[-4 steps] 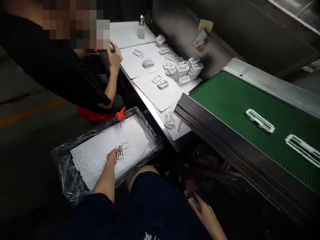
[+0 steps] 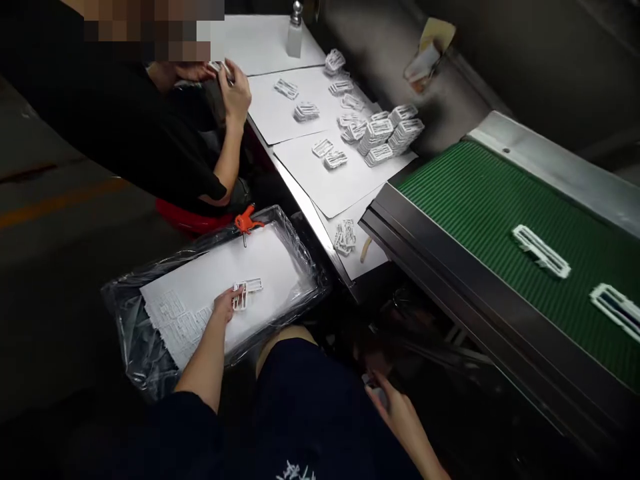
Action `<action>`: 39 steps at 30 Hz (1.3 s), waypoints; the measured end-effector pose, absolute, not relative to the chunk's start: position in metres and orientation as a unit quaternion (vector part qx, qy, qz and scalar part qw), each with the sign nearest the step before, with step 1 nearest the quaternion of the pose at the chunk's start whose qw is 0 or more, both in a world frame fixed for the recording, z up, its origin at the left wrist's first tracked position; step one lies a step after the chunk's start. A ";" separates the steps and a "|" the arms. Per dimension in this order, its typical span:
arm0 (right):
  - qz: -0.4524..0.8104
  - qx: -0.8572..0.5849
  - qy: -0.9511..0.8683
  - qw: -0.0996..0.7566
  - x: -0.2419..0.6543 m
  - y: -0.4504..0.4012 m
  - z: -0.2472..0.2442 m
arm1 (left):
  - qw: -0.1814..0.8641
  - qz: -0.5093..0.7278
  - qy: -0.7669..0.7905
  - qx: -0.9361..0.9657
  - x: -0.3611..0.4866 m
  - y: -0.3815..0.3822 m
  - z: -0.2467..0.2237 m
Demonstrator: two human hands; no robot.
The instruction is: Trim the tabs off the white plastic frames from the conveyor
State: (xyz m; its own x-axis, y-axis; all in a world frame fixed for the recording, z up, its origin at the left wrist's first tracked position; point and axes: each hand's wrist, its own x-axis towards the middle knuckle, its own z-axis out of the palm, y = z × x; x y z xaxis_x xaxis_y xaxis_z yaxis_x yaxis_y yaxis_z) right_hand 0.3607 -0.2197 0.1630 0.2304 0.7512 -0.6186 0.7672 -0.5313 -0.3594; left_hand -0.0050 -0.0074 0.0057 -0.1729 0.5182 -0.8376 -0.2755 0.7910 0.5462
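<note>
My left hand (image 2: 225, 304) is closed on the edge of a white plastic frame (image 2: 241, 304) with slots. It hovers above or rests on a white sheet in a plastic-lined tray (image 2: 320, 288); I cannot tell which. Another white slotted piece (image 2: 255, 285) overlaps it at the right. Several similar white frames (image 2: 183, 325) lie at the near left end of the sheet. Low on the right, beside my leg, my right hand (image 2: 397, 405) wraps round a small greyish object (image 2: 379, 395); its kind is too dark to make out.
An orange-red air blow gun (image 2: 245, 220) lies on the tray's far rim. Stacks of white frames (image 2: 377, 135) and a pump bottle (image 2: 295, 33) stand on the papered table (image 2: 320, 190). Two white parts lie on the green conveyor (image 2: 465, 207). A co-worker's hand (image 2: 235, 93) holds a small piece.
The view has shifted slightly, so the table and conveyor sit further right. My right hand has moved a little up and left in view. My left hand keeps its hold on the frame.
</note>
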 end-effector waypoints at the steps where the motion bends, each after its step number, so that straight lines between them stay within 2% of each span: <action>1: -0.396 0.776 0.490 -0.003 0.351 -0.204 0.165 | 0.653 0.305 0.687 0.093 0.000 -0.010 0.010; 5: -0.401 0.737 0.529 -0.125 0.297 -0.121 0.164 | 0.762 0.256 0.575 0.151 0.052 -0.026 0.045; 8: -0.469 0.697 0.517 -0.161 0.267 -0.073 0.154 | 0.820 0.224 0.490 0.192 0.099 -0.043 0.077; 11: -0.575 0.651 0.467 -0.166 0.259 -0.060 0.142 | 0.827 0.225 0.465 0.221 0.119 -0.053 0.096; 14: -0.637 0.631 0.398 -0.196 0.261 -0.068 0.134 | 0.802 0.215 0.491 0.264 0.108 -0.049 0.093; 17: -0.663 0.636 0.318 -0.233 0.261 -0.080 0.131 | 0.695 0.218 0.608 0.318 0.078 -0.031 0.066; 20: -0.640 0.673 0.263 -0.260 0.263 -0.088 0.131 | 0.494 0.227 0.757 0.362 0.043 -0.006 0.023; 24: -0.587 0.744 0.201 -0.248 0.281 -0.103 0.133 | 0.310 0.202 0.824 0.430 0.013 0.011 -0.036; 30: -0.537 0.802 0.138 -0.224 0.293 -0.119 0.139 | 0.192 0.145 0.829 0.506 0.008 0.001 -0.084; 39: -0.538 0.781 0.204 -0.242 0.285 -0.112 0.139 | 0.122 0.110 0.815 0.555 -0.016 0.020 -0.088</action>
State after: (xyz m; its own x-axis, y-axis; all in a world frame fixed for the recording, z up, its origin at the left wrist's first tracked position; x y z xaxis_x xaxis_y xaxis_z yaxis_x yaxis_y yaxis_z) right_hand 0.2846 -0.1116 0.1392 0.3386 0.5790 -0.7417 0.0585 -0.7997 -0.5975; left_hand -0.0163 0.0205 -0.0879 -0.3537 0.9322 -0.0770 0.8783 0.3593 0.3155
